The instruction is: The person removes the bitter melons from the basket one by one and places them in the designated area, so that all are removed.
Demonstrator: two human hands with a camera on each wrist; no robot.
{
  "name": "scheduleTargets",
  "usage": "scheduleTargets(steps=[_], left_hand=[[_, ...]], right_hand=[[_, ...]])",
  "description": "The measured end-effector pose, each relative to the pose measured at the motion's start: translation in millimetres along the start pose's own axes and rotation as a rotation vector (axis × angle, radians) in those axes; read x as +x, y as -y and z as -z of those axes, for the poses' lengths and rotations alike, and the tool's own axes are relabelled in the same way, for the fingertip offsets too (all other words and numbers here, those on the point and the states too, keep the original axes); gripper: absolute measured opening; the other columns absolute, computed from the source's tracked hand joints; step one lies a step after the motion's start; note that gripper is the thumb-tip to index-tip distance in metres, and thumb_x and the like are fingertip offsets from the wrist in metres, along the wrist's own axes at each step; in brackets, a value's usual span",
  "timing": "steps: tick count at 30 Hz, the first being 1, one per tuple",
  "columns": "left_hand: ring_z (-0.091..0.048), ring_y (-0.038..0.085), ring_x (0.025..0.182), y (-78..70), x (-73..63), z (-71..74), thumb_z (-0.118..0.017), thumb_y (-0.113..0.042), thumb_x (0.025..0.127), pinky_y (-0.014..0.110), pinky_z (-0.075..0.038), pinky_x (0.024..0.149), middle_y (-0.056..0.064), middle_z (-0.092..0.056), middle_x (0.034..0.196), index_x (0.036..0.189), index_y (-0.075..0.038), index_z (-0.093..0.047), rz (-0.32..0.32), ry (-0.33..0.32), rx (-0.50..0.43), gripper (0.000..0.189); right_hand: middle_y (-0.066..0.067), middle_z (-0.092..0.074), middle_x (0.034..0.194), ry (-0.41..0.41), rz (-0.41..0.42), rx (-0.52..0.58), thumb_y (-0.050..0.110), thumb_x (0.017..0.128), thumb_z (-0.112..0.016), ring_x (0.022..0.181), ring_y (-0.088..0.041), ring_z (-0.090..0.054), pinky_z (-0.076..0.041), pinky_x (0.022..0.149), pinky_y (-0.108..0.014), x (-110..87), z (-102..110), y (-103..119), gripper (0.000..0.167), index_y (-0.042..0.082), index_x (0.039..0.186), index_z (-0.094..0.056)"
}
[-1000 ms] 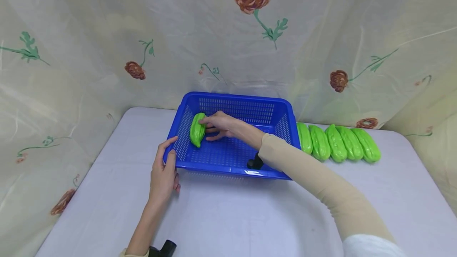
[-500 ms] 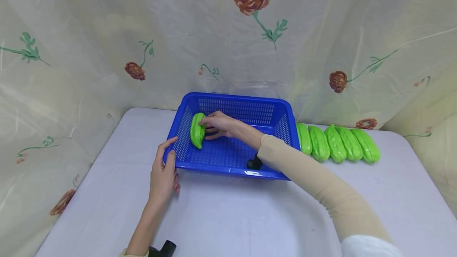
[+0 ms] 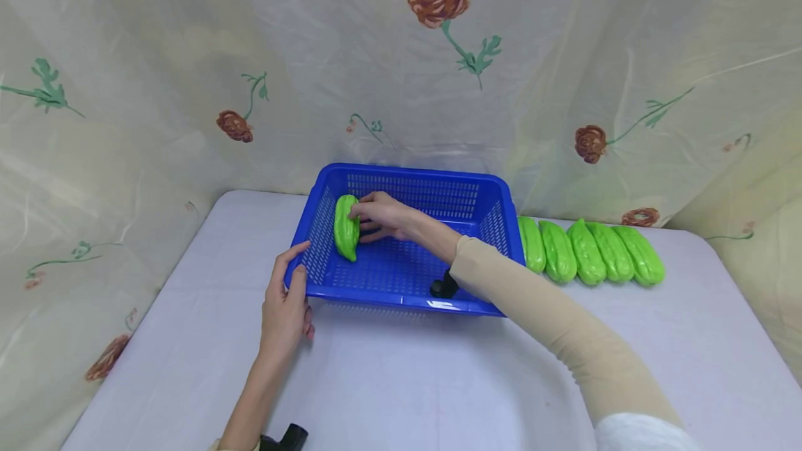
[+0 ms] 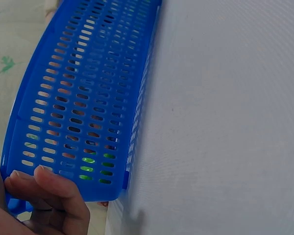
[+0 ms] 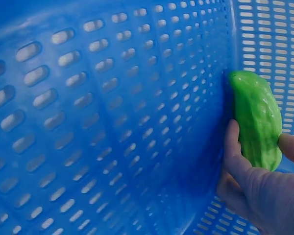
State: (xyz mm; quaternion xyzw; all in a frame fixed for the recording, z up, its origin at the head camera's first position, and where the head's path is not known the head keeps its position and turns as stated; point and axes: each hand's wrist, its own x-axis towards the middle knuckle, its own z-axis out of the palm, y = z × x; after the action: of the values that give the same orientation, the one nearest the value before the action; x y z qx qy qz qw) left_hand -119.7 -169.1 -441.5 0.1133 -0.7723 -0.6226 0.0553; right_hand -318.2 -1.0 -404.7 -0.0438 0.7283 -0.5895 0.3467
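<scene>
My right hand (image 3: 387, 216) reaches inside a blue plastic basket (image 3: 388, 296) with slotted walls. Its thumb and fingers hold a bright green, glossy bitter melon (image 3: 346, 230), ridged and bumpy with a pointed tip. The melon stands lengthwise beside the basket's left wall. In the right wrist view, the thumb lies on one side of the melon (image 5: 257, 122) and the fingers on the other. My left hand (image 3: 285, 315) grips the basket's front left corner. Seen from the left wrist, its curled fingers (image 4: 63, 188) hold the rim.
Several more green bitter melons (image 3: 589, 252) lie side by side in a row on the table, right of the basket. A white cloth covers the table (image 3: 401, 381). A pale floral curtain (image 3: 301, 33) hangs behind it and at the sides.
The bitter melon has shifted very slightly against the left wall in my right hand. My left hand keeps its grip on the basket corner, and the row of melons stays put.
</scene>
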Motion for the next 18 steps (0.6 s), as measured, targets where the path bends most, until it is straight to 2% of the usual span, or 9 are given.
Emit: scheduleTargets(steps=[2,7,12,16,18], left_hand=[[-0.042,0.012,0.038,0.1,0.0,-0.1,-0.039,-0.036,0.116,0.031,-0.049,0.038,-0.003,-0.042,0.053,0.153,-0.042,-0.049,0.001,-0.002,0.005,0.039],[-0.043,0.012,0.038,-0.1,0.3,-0.1,-0.040,-0.036,0.116,0.031,-0.049,0.038,-0.003,-0.042,0.053,0.153,-0.042,-0.050,0.003,-0.010,0.014,0.039],[-0.042,0.011,0.038,-1.0,-0.2,0.0,-0.040,-0.036,0.116,0.030,-0.049,0.038,-0.004,-0.042,0.053,0.153,-0.042,-0.050,0.005,-0.014,0.013,0.039],[-0.042,0.011,0.038,-0.2,-0.1,-0.1,-0.040,-0.036,0.116,0.030,-0.050,0.038,-0.004,-0.041,0.053,0.153,-0.042,-0.050,0.008,-0.015,0.020,0.039],[-0.041,0.011,0.038,0.3,0.3,0.2,-0.040,-0.036,0.116,0.031,-0.050,0.038,-0.004,-0.041,0.053,0.153,-0.043,-0.049,0.013,-0.015,0.022,0.040]], right_hand=[[-0.024,-0.054,0.150,-0.012,0.008,-0.003,0.013,0.101,-0.061,0.139,-0.040,-0.063,-0.060,0.112,-0.052,-0.2,1,3,0.067,-0.002,0.161,-0.036],[-0.013,-0.062,0.125,-0.005,0.034,-0.014,0.013,0.102,-0.060,0.122,-0.033,-0.068,-0.061,0.109,-0.052,-4.0,3,12,0.056,-0.002,0.155,-0.048],[-0.010,-0.063,0.120,0.026,0.068,0.032,0.012,0.103,-0.059,0.120,-0.033,-0.068,-0.058,0.113,-0.056,-11.4,7,23,0.059,0.001,0.159,-0.043],[-0.007,-0.063,0.108,0.042,0.106,0.120,0.010,0.104,-0.058,0.113,-0.032,-0.064,-0.051,0.119,-0.062,-21.6,14,37,0.043,0.001,0.146,-0.052],[-0.008,-0.062,0.112,0.042,0.123,0.139,0.011,0.105,-0.058,0.118,-0.033,-0.063,-0.050,0.120,-0.062,-29.0,17,44,0.039,0.002,0.143,-0.053]])
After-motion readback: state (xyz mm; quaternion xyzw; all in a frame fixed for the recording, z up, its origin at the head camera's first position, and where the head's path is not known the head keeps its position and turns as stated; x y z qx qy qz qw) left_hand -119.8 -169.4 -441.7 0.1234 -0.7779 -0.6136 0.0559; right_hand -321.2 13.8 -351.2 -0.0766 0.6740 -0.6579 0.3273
